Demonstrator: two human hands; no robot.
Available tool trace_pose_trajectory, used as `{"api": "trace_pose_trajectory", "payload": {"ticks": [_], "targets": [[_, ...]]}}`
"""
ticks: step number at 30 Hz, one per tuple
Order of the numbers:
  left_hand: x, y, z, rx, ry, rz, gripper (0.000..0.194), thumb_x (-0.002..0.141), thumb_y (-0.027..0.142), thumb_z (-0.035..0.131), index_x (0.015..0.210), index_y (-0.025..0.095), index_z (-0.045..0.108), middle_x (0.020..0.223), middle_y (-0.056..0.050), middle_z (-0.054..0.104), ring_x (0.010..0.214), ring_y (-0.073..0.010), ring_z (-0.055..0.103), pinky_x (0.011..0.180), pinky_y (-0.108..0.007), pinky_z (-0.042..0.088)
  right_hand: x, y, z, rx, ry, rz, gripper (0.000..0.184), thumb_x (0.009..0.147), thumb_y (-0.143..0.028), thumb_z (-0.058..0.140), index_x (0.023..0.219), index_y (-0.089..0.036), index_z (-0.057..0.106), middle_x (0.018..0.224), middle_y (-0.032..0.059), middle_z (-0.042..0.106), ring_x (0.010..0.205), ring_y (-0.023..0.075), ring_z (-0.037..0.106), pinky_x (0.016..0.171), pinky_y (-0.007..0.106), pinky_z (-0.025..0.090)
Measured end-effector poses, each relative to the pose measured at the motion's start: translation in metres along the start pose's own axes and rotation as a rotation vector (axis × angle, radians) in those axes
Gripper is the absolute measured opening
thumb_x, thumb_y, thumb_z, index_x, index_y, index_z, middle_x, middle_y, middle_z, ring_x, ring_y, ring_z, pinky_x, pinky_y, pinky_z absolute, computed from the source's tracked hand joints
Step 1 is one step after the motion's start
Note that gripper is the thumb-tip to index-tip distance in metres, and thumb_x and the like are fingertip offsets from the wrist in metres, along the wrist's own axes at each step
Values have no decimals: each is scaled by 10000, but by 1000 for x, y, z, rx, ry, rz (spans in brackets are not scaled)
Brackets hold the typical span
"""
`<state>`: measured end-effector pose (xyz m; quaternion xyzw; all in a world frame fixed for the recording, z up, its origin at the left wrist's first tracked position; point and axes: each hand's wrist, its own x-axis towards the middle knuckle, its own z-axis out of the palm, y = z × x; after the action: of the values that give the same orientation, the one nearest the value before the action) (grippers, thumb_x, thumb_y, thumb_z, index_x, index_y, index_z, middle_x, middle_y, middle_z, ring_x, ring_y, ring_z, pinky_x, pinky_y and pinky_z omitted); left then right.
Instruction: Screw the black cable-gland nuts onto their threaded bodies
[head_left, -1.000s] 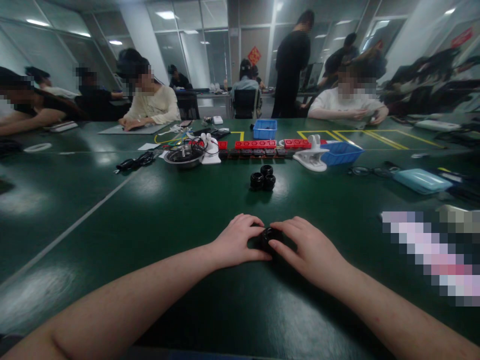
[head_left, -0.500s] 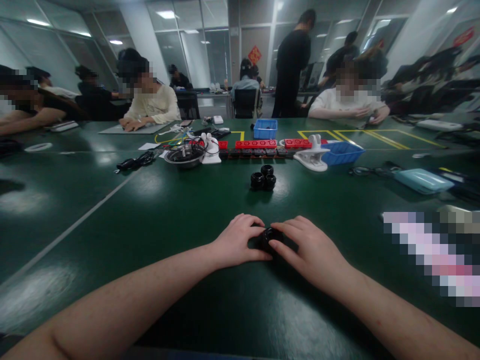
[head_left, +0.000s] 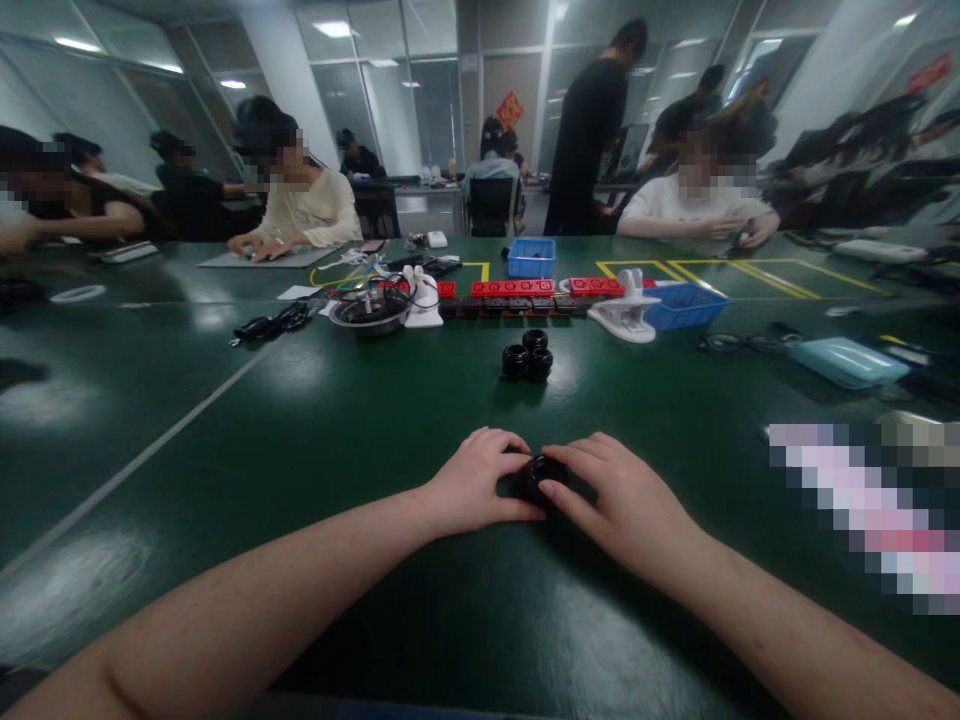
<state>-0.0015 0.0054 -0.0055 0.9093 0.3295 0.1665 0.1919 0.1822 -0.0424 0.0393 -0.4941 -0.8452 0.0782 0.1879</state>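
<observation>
My left hand (head_left: 484, 478) and my right hand (head_left: 604, 485) meet low over the green table, fingers curled round a glossy black, rounded piece (head_left: 545, 474). The right hand pinches it between thumb and fingers from the right. From the left, my left hand's thumb and fingers curve about its dark left side, where shadow and fingers hide how many pieces are there. Farther forward, three similar black round pieces (head_left: 528, 358) stand bunched together, with what looks like an opening in their tops.
Beyond the bunch lie red and black socket-like strips (head_left: 512, 288), a metal bowl (head_left: 369, 322) of dark parts, white clamps (head_left: 624, 308) and blue bins (head_left: 531, 257). A light blue case (head_left: 847, 362) lies to the right. Other people sit across the table.
My hands and the black piece stay in place. Across the table, the person in the cream top has shifted their hands slightly left; the standing person leans a little to the right.
</observation>
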Motion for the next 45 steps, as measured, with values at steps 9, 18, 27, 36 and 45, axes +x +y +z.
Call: {"api": "trace_pose_trajectory", "payload": {"ticks": [9,18,27,36,45], "targets": [[2,1,-1,-6,7,-4,445,672,500,658,1008,212,611,1078,-48,525,1036,-222,454,946,-389,313,0,1,2,41,16,-20,270,861,-301,428,967,-143,619,860,82,651,794,205,535,697,358,458],[2,2,-1,-5,13,-2,449,678,509,647,1012,211,607,1077,-50,530,1034,-221,455,949,-394,314,1,1,5,71,31,-52,281,862,-311,418,986,-139,603,878,83,641,812,200,521,713,348,438],[2,0,2,20,35,15,414,698,524,618,927,179,620,1072,-58,530,1032,-228,452,934,-395,331,3,-1,5,2,14,-117,290,851,-325,426,992,-138,597,892,96,626,795,210,495,724,369,421],[2,-3,6,33,53,29,423,723,516,589,978,180,602,1078,-63,529,1038,-229,447,946,-400,322,3,-5,6,24,3,-160,326,857,-352,405,1009,-133,593,959,99,621,798,218,469,732,378,388],[2,-3,7,41,40,0,331,682,369,665,960,198,612,1089,-50,524,1051,-231,443,963,-413,315,1,-11,11,-26,19,-198,358,854,-402,403,1049,-166,590,1041,87,612,813,219,445,699,371,343]]}}
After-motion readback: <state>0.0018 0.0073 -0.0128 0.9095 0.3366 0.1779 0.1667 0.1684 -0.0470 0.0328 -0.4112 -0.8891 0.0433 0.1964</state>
